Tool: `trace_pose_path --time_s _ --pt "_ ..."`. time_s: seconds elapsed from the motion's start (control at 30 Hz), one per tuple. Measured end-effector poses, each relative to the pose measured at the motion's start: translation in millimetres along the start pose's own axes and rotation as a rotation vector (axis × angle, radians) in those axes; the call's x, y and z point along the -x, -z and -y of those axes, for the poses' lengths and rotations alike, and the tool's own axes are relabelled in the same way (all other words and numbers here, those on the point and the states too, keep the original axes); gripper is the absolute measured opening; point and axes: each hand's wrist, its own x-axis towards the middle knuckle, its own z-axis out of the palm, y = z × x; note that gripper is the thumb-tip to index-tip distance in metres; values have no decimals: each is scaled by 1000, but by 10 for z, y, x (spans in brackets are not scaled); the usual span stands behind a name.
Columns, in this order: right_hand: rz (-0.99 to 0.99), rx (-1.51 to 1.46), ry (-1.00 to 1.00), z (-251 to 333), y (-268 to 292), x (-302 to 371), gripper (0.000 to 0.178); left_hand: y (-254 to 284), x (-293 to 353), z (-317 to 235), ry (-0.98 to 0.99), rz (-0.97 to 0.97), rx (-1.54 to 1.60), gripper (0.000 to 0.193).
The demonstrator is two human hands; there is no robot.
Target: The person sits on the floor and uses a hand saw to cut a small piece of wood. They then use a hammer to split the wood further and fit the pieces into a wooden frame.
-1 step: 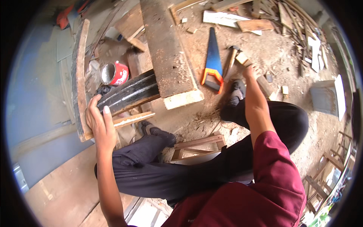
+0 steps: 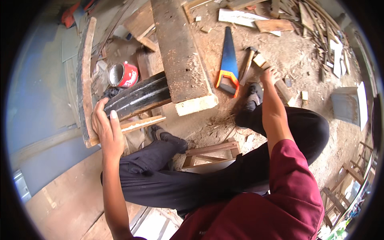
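My left hand (image 2: pixel 107 127) is closed around the corner of a wooden frame, its thumb lying along the black-painted board (image 2: pixel 140 96). A long, slightly bent wooden strip (image 2: pixel 85 80) joins this frame at the same corner. The black board's other end passes under a thick, rough timber beam (image 2: pixel 176 52) with a pale sawn end. Reaching forward, my right hand (image 2: pixel 270 75) closes on a wooden piece (image 2: pixel 259 60) near the ground, its pale end showing beyond the fingers. Just left of that hand lie a hammer (image 2: pixel 248 64) and a handsaw (image 2: pixel 228 60) with a blue blade and orange handle.
A red tin can (image 2: pixel 130 75) stands behind the black board. A small wooden frame (image 2: pixel 212 150) lies between my legs. Wood offcuts (image 2: pixel 274 26) are scattered at the far side, and a grey box-like container (image 2: pixel 346 105) stands at the right. Sawdust and chips cover the ground.
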Motion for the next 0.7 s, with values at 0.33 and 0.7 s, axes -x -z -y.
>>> trace_pose_path --time_s 0.33,0.7 --pt "-42 9 184 -66 564 -443 75 -35 -57 2 -59 -41 -41 41" --pt "-38 88 1104 1500 2182 45 90 -293 166 -80 -190 -843 321 20"
